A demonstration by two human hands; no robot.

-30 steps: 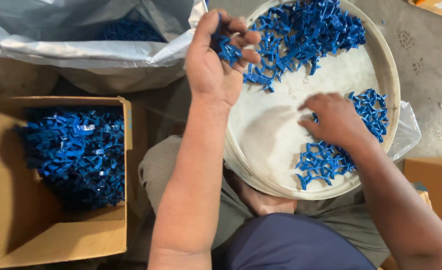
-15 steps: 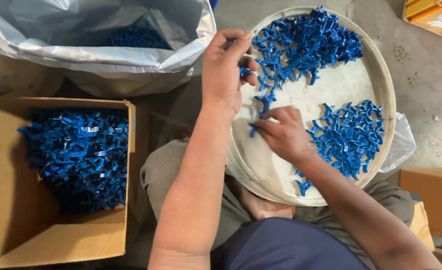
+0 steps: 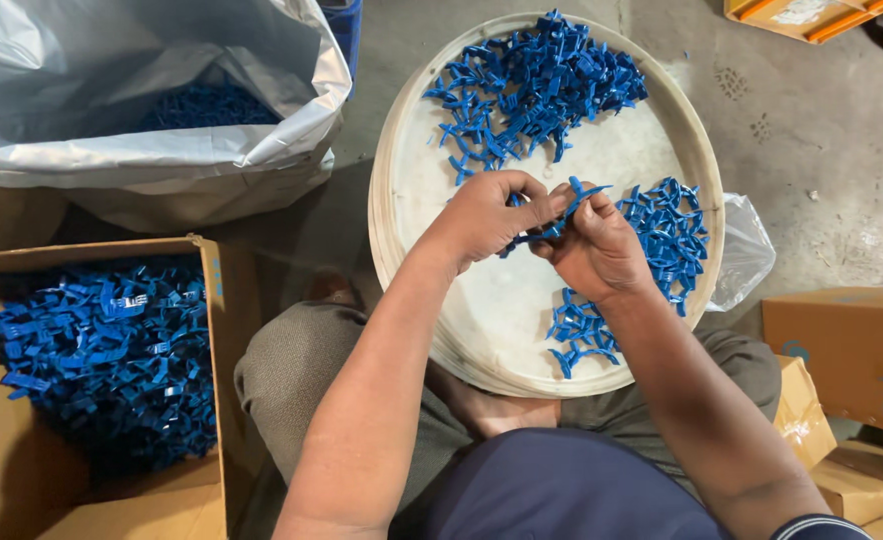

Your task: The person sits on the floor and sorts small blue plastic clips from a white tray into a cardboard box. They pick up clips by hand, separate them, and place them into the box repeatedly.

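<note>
Two containers stand to the person's left: a grey plastic sack (image 3: pixel 151 120) and, nearer, a cardboard box (image 3: pixel 91 500), both holding blue plastic parts. A round white tray (image 3: pixel 521 330) rests on the lap, with one heap of parts (image 3: pixel 531 90) at its far side and another (image 3: pixel 661 240) to the right. Above the tray's centre, the left hand (image 3: pixel 481 215) and right hand (image 3: pixel 596 250) meet, fingers pinched together on a small blue piece (image 3: pixel 566 210) held between them.
</note>
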